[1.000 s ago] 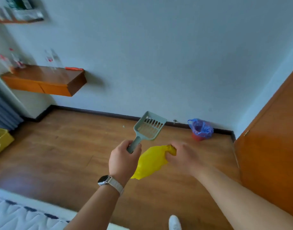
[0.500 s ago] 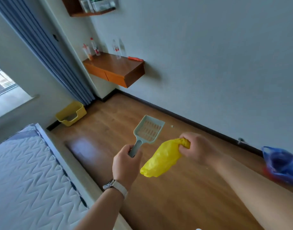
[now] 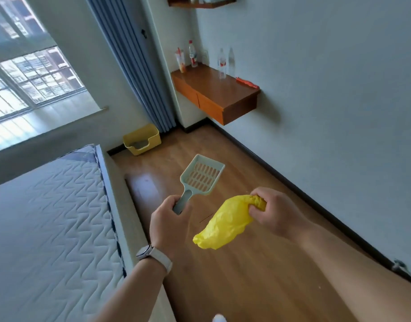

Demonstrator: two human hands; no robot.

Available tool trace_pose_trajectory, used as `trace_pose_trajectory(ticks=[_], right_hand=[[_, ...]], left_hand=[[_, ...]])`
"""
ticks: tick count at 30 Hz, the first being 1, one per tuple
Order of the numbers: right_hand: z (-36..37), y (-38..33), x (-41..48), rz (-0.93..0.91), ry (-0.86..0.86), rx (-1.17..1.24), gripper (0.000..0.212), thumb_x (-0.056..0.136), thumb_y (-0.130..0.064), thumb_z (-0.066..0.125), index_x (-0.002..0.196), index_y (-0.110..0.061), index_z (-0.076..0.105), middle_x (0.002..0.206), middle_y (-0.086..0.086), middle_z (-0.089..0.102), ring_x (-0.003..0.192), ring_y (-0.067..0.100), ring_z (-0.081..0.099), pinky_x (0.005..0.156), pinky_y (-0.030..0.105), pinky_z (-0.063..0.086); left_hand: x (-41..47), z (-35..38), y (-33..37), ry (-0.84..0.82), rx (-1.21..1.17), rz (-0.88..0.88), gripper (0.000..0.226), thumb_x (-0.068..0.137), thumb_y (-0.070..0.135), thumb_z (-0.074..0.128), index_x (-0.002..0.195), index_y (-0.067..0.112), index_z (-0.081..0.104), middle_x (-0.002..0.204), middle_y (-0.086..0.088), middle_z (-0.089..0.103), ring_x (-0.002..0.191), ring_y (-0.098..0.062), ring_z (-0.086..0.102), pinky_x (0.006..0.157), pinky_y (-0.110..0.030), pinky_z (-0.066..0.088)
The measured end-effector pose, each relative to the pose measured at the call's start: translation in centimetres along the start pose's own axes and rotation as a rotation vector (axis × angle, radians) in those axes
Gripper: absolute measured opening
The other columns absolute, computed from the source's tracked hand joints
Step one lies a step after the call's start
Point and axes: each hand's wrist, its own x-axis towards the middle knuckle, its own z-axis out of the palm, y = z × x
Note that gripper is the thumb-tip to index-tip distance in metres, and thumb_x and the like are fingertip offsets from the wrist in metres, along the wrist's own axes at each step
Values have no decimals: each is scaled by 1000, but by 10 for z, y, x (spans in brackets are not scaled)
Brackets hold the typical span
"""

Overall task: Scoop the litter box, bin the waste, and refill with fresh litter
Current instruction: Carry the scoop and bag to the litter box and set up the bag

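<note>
**A:** From the head camera, what does the left hand (image 3: 169, 225) have?

**B:** Its fingers are curled round the handle of a pale green scoop (image 3: 201, 176). The slotted pan rises up and away from the knuckles. A watch (image 3: 151, 251) sits on that wrist.

**A:** And the right hand (image 3: 277, 211)?

**B:** It is clenched on the bunched top of a yellow plastic bag (image 3: 225, 225). The rest of the bag hangs down from those fingers toward the left hand. Its lower end is close by that hand and clear of the scoop.

**A:** Where is the litter box (image 3: 143, 139)?

**B:** Well beyond the left fingers, past the scoop's pan, on the wooden floor (image 3: 258, 263) in the far corner. It is yellow, with grey litter showing through its low front opening. It stands at the foot of a blue curtain (image 3: 134, 66).

**A:** Anything else around the hands?

**B:** A quilted mattress (image 3: 48, 217) lies out to the left of the left hand. Far beyond the right fingers a wooden shelf (image 3: 218, 91) hangs on the wall (image 3: 339, 89). Bottles (image 3: 193, 56) stand on it.
</note>
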Motion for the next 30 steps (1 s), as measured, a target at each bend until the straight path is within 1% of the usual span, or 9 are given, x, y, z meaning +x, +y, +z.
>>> trace_pose_trajectory(ticks=[4, 7, 9, 12, 16, 19, 22, 26, 30], right_hand=[[33, -29, 65, -95, -70, -39, 13, 79, -24, 66, 90, -21, 62, 82, -12, 59, 74, 7, 54, 63, 29, 48], [58, -45, 121, -136, -84, -70, 16, 77, -26, 64, 91, -20, 61, 83, -10, 59, 75, 9, 54, 64, 31, 49], [74, -56, 163, -137, -83, -86, 17, 75, -29, 61, 89, -21, 61, 81, -13, 58, 73, 8, 54, 64, 31, 48], [98, -79, 227, -128, -69, -119, 19, 75, -34, 58, 89, -22, 61, 80, -15, 57, 72, 7, 54, 63, 27, 46], [132, -112, 306, -182, -95, -137, 15, 78, -27, 63, 91, -20, 62, 84, -12, 60, 75, 10, 57, 64, 35, 52], [155, -127, 358, -199, -99, -123, 20, 76, -29, 61, 93, -19, 63, 86, -11, 62, 78, 11, 58, 65, 35, 53], [178, -131, 410, -190, -137, -129, 24, 74, -34, 57, 93, -21, 63, 85, -13, 60, 78, 9, 57, 64, 35, 52], [208, -128, 478, -188, -188, -126, 27, 73, -34, 56, 94, -20, 63, 84, -16, 56, 77, 7, 54, 63, 26, 45], [240, -110, 557, -196, -247, -129, 41, 68, -46, 44, 94, -20, 63, 85, -13, 57, 80, 9, 54, 66, 29, 47]], left_hand=[[58, -12, -33, 67, -16, -52, 9, 83, 31, 68, 76, 26, 65, 61, 9, 61, 59, -7, 56, 56, -30, 47], [114, -14, -55, 73, -57, -60, 12, 84, 33, 68, 74, 27, 63, 60, 11, 60, 62, -2, 56, 50, -14, 38], [156, -16, -70, 62, -79, -68, 12, 85, 32, 68, 75, 28, 63, 61, 12, 60, 63, 0, 56, 49, -13, 36], [224, -29, -90, 32, -92, -93, 12, 85, 33, 69, 75, 28, 63, 61, 12, 61, 58, -1, 56, 51, -18, 38], [306, -51, -110, 45, -108, -123, 11, 85, 36, 67, 77, 29, 63, 63, 11, 63, 60, -2, 57, 51, -19, 41], [356, -59, -121, 39, -130, -148, 11, 85, 35, 67, 76, 29, 64, 63, 9, 63, 60, -3, 57, 50, -21, 42], [398, -60, -132, 37, -134, -167, 10, 85, 35, 66, 77, 29, 64, 62, 10, 63, 57, -4, 57, 51, -24, 45], [457, -56, -151, 77, -132, -227, 10, 84, 32, 66, 75, 29, 64, 62, 8, 63, 58, -6, 57, 52, -25, 44], [528, -49, -166, 122, -96, -282, 9, 86, 33, 66, 78, 30, 65, 66, 9, 65, 64, -3, 59, 54, -24, 44]])
